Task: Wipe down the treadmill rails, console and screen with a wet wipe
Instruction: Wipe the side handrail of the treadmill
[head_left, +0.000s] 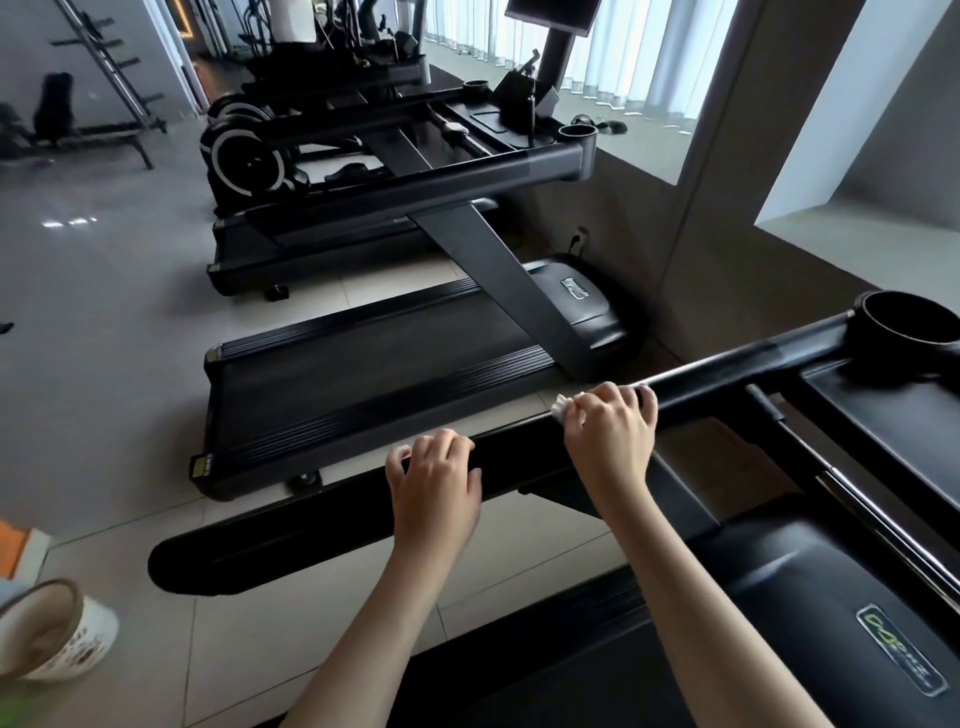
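Head view, looking down over two bare forearms onto the long black rail (311, 525) of a treadmill, slanting from lower left up to upper right.

Left hand (434, 483) clamped over the top of the rail, fingers curled over its far edge, nothing else in it. Right hand (610, 436) just beside it, further up the same rail, fingers also curled over the far edge and grasping a small white wet wipe (561, 408). Wipe bunched up, pressed against the rail, only a crumpled corner peeking out at the left side of the knuckles (rest hidden under the palm).

At the rail's upper end, a round black cup holder (878, 312) and, below it, the flat dark tray of the console (883, 410), well apart from both hands. Lower right, the glossy black motor cover (805, 571) with a green logo (901, 649).

Beyond the rail, a second treadmill (374, 364) standing parallel on pale floor tiles (104, 312), with a dark screen (553, 13) high on its post, cut off by the top edge. Farther back, an exercise bike (244, 156) with a white-ringed wheel. Bright vertical blinds (649, 47) along the windows at upper right. Bottom left corner, a light-coloured slipper (52, 629) (partly out of frame).
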